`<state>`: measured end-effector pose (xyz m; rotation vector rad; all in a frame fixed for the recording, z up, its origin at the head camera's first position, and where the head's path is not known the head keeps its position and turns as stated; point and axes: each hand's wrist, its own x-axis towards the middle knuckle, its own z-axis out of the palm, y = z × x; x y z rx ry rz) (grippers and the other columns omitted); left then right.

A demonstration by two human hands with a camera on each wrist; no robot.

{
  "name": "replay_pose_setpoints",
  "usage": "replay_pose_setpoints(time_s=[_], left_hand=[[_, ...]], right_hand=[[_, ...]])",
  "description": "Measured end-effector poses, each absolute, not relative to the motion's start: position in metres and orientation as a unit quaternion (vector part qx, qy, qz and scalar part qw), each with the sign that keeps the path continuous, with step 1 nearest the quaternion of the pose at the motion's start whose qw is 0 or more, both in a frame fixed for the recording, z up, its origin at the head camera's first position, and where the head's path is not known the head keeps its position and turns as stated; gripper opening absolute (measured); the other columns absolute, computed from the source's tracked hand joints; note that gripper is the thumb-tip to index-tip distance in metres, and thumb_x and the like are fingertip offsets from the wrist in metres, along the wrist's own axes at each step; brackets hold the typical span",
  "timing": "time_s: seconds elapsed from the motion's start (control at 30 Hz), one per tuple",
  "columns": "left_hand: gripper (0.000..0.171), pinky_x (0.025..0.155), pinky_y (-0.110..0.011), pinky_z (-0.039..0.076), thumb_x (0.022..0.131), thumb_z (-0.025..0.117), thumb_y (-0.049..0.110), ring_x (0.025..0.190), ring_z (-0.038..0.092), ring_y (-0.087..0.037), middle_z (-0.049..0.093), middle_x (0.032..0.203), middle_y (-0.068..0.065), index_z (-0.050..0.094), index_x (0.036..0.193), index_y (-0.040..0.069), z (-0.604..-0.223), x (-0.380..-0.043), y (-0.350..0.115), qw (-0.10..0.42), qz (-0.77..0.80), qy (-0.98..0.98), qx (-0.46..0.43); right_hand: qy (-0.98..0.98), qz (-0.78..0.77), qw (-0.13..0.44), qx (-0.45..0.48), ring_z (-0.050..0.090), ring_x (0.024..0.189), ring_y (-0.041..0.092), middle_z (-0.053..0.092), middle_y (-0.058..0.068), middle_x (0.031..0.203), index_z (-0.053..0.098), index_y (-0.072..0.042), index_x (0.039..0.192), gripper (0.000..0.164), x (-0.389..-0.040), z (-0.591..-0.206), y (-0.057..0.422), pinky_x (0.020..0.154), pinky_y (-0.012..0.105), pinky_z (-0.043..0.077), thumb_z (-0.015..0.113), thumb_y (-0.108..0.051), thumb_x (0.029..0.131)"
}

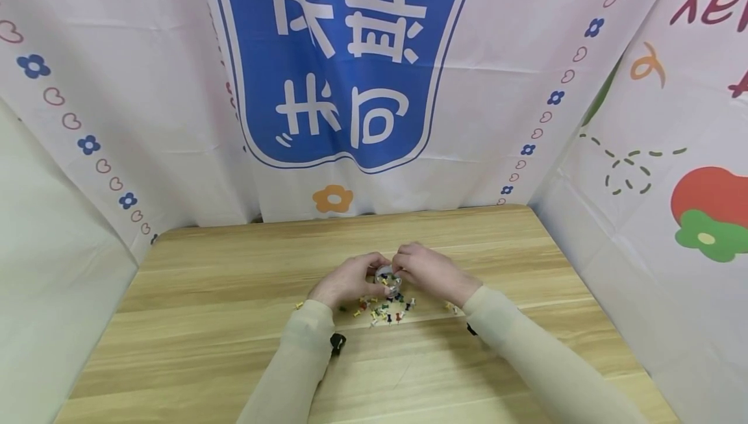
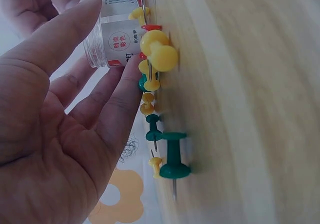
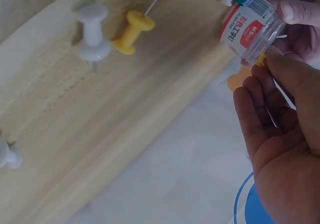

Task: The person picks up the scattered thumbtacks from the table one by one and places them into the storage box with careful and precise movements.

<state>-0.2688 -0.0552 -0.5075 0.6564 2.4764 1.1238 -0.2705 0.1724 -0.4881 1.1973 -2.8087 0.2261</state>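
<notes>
A: Where is the jar?

B: The clear jar (image 1: 386,273) stands over the wooden table (image 1: 234,346), mouth upward, between the two hands. It has a printed label, and a few coloured pins show inside.

A: What is the left hand (image 1: 349,280) doing?

B: Grasping the jar, with its thumb and fingers bent around the side.

A: And the right hand (image 1: 431,273)?

B: It is at the mouth of the jar, thumb and forefinger together. They seem to pinch a yellow pin (image 3: 261,59), though only a sliver shows between the fingertips, so I say that with some caution.

A: Are there other pins about?

B: Yes, scattered pins (image 1: 389,317) lie on the near side of the jar: white, yellow, red, green and dark blue. The left wrist view shows a green pin (image 2: 174,156) close up, and the right wrist view a large white pin (image 3: 94,32) just beside another yellow one.

A: What hangs behind?

B: A pale curtain (image 1: 497,112) with a blue panel (image 1: 257,99) bearing white characters.
</notes>
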Motion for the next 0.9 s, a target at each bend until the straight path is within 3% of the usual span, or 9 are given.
replay_pose_setpoints(time_s=[0.4,0.6,0.9], left_hand=[[0.052,0.107,-0.049,0.046,0.086,0.084,0.031,0.124,0.06,-0.024,0.066,0.135,-0.004,0.063,0.134,0.026,-0.508,-0.269,-0.055,0.175,0.396,0.872,0.228],[0.054,0.106,-0.049,0.047,0.087,0.084,0.026,0.123,0.061,-0.025,0.068,0.131,-0.004,0.063,0.136,0.018,-0.509,-0.268,-0.055,0.179,0.409,0.864,0.233],[0.055,0.106,-0.05,0.047,0.086,0.084,0.024,0.124,0.061,-0.027,0.068,0.13,-0.006,0.062,0.136,0.017,-0.507,-0.267,-0.055,0.177,0.417,0.861,0.231]], right_hand=[[-0.912,0.071,0.04,0.401,0.061,0.096,0.011,0.068,-0.007,0.104,0.075,-0.018,0.104,0.008,-0.272,-0.486,0.173,0.087,0.026,0.054,0.073,-0.019,0.096],[-0.922,0.14,0.024,0.359,0.062,0.094,0.01,0.067,-0.008,0.102,0.076,-0.016,0.104,0.011,-0.27,-0.479,0.187,0.085,0.029,0.055,0.076,-0.018,0.094],[-0.939,0.153,0.011,0.308,0.061,0.09,0.008,0.066,-0.009,0.098,0.074,-0.018,0.1,0.007,-0.262,-0.479,0.208,0.083,0.03,0.055,0.076,-0.02,0.094]])
